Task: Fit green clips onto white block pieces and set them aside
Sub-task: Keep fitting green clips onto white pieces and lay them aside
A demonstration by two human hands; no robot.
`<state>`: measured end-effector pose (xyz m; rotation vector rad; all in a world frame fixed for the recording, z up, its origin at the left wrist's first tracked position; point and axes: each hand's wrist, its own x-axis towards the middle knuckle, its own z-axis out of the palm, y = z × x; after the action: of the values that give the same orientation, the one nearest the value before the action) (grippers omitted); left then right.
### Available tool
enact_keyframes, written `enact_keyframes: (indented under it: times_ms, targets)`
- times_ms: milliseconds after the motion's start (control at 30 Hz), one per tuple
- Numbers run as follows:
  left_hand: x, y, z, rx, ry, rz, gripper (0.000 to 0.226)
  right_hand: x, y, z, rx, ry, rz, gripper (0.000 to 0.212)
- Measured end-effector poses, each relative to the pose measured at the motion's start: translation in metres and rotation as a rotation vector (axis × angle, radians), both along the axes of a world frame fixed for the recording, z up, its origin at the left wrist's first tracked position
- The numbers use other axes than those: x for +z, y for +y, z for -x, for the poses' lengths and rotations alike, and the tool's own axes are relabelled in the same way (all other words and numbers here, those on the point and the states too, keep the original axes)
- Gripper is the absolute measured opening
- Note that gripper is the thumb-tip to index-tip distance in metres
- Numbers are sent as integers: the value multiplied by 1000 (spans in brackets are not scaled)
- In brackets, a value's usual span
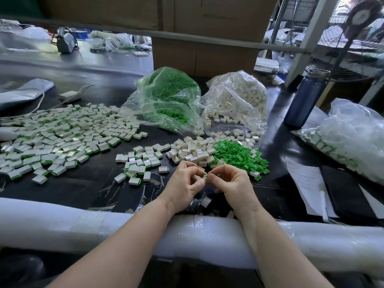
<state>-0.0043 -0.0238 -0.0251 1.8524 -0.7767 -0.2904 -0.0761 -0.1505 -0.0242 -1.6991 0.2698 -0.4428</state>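
2 hands (pixel 184 185) (pixel 232 183) pinching green clip (pixel 206 176)

black table (pixel 87 183) under scattered blocks (pixel 62 138), clips (pixel 239 154)

1. We found no text we could read anywhere.
2. The cardboard box (pixel 216 17) bore a faint printed line, too blurred for us.
3. The paper sheets (pixel 307 183) showed only illegible lines.

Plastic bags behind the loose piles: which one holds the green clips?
The left bag, packed with green clips. The bag beside it on the right holds white block pieces.
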Motion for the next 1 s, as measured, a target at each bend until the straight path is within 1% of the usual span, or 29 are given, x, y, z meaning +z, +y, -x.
enact_keyframes:
  times_ms: [167, 233, 367, 433, 500, 567, 633, 733, 867, 900, 1000]
  targets:
    - [0, 0, 0, -7, -5, -16, 13, -1, 1, -1, 2, 24, 17, 17]
    - [-1, 1, 0, 17, 12, -6, 14, 0, 0, -1, -38, 9, 41, 16]
    - [-2, 1, 0, 182, 20, 40, 21, -2, -5, -1, -250, -1, 81, 19]
    - [-3, 2, -1, 302, -51, 37, 26, -3, -8, -1, -363, 15, 116, 18]
    - [-3, 4, -4, 425, -145, 11, 26, -5, -11, -2, -458, 50, 151, 17]
    - [-4, 6, -5, 511, -186, -7, 26, -6, -14, -3, -525, 87, 180, 17]
    - [-5, 5, -7, 551, -208, -63, 28, -7, -15, -3, -562, 114, 212, 16]
    - [-7, 4, -8, 545, -186, -201, 34, -7, -16, -3, -598, 148, 249, 11]
    - [-8, 3, -8, 542, -151, -339, 31, -7, -20, -3, -666, 177, 264, 3]
    - [-8, 2, -8, 541, -143, -357, 32, -7, -21, -2, -680, 192, 278, 5]
    - [-8, 2, -8, 539, -159, -424, 36, -7, -21, -2, -704, 252, 349, 23]
